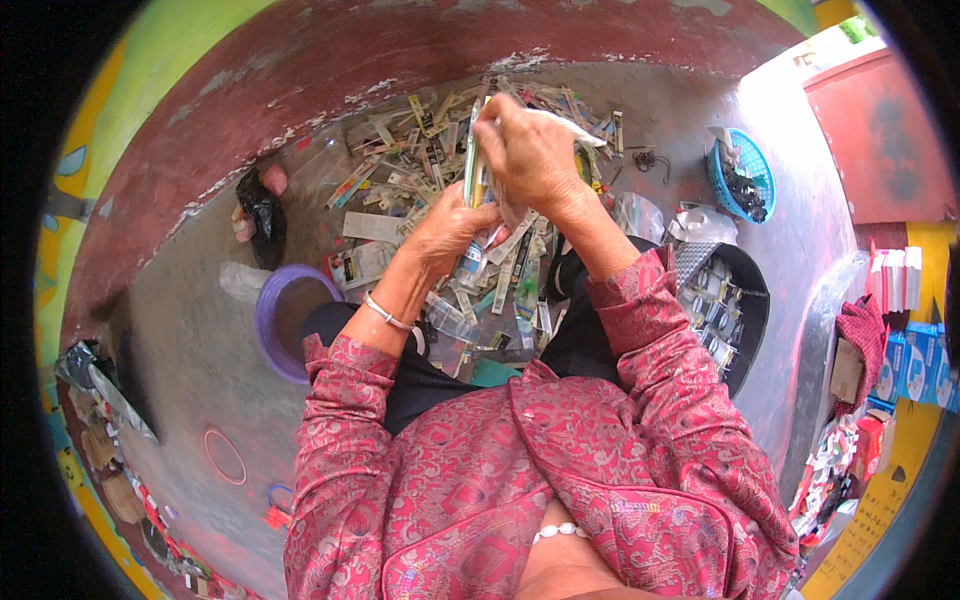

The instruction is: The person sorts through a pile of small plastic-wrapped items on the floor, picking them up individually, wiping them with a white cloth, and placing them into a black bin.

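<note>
In front of my lap, my left hand (452,232) is closed around the lower part of a long, narrow clear plastic packet (471,160), held upright. Just above and to the right, my right hand (532,155) has its fingers bent down over the packet's upper part. Whitish plastic film (578,127) sticks out past that hand on the right; whether it belongs to the packet cannot be made out. Below both hands a heap of flat narrow packages (400,185) spreads over the floor. A clear pack with a blue label (470,262) shows right under my left hand.
A purple tub (268,325) stands by my left knee. To the right are a black tub (757,330) full of small packaged items and a blue basket (765,172) with dark pieces. A black bag (266,220) lies left of the heap. Blue boxes (915,365) line the right side.
</note>
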{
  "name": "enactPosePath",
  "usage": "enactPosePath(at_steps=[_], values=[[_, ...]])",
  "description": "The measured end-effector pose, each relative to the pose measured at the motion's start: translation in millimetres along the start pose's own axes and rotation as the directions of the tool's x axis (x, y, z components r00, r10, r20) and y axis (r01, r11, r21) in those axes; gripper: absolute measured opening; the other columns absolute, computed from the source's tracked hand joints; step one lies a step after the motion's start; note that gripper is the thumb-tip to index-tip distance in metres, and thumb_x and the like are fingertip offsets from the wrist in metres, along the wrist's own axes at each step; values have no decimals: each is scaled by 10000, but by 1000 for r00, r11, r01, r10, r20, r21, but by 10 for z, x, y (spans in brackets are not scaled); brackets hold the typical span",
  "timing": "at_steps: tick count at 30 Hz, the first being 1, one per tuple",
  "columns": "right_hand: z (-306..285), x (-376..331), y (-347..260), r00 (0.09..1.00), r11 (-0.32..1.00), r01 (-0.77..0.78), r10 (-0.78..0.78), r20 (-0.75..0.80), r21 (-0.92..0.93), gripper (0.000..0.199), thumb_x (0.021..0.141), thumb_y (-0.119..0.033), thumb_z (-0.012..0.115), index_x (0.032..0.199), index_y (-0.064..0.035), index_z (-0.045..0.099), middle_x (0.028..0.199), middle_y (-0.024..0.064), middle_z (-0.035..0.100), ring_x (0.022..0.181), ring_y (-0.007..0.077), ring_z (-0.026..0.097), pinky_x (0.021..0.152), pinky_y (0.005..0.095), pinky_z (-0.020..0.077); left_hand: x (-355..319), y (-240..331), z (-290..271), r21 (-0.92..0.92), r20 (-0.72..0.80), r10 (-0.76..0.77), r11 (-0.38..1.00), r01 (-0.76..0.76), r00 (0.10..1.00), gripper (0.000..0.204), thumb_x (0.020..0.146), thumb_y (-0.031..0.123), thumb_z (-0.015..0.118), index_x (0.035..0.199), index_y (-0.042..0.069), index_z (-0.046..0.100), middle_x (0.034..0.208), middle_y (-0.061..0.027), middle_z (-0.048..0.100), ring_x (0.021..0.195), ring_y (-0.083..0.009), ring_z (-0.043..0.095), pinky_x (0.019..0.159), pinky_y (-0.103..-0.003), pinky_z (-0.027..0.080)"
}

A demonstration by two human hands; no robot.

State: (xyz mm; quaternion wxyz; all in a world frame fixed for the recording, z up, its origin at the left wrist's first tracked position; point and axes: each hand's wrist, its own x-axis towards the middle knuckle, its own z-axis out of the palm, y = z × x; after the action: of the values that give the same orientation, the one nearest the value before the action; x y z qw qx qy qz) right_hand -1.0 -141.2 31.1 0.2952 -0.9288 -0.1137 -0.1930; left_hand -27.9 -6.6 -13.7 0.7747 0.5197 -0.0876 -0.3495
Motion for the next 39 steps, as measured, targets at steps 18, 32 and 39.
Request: enactPosePath(at_steps=[18,32,39], values=[[-645,109,497,919,785,-388,371,134,483,372,773,-389,602,717,-22,633,615,53,592,586,118,538,575,274,433,0,45,-69,-271,76,-64,959,83,995,364,789,148,596,1077,-14,446,824,-77,553,554,-104,515,479,-206,436],[-333,101,643,942,827,-282,144,303,486,260,718,-209,576,899,-39,656,838,119,648,777,181,608,732,291,457,-19,124,-4,-198,50,-2,980,11,999,478,718,153,654,1113,-16,444,881,-80,589,666,-97,564,590,-204,466],[-280,104,598,981,938,-168,128,149,303,282,722,-228,609,889,-4,649,770,116,646,733,157,609,711,283,465,9,27,-27,-46,-14,59,997,-60,998,380,791,111,576,1117,1,415,884,-69,574,645,-89,543,586,-204,451]])
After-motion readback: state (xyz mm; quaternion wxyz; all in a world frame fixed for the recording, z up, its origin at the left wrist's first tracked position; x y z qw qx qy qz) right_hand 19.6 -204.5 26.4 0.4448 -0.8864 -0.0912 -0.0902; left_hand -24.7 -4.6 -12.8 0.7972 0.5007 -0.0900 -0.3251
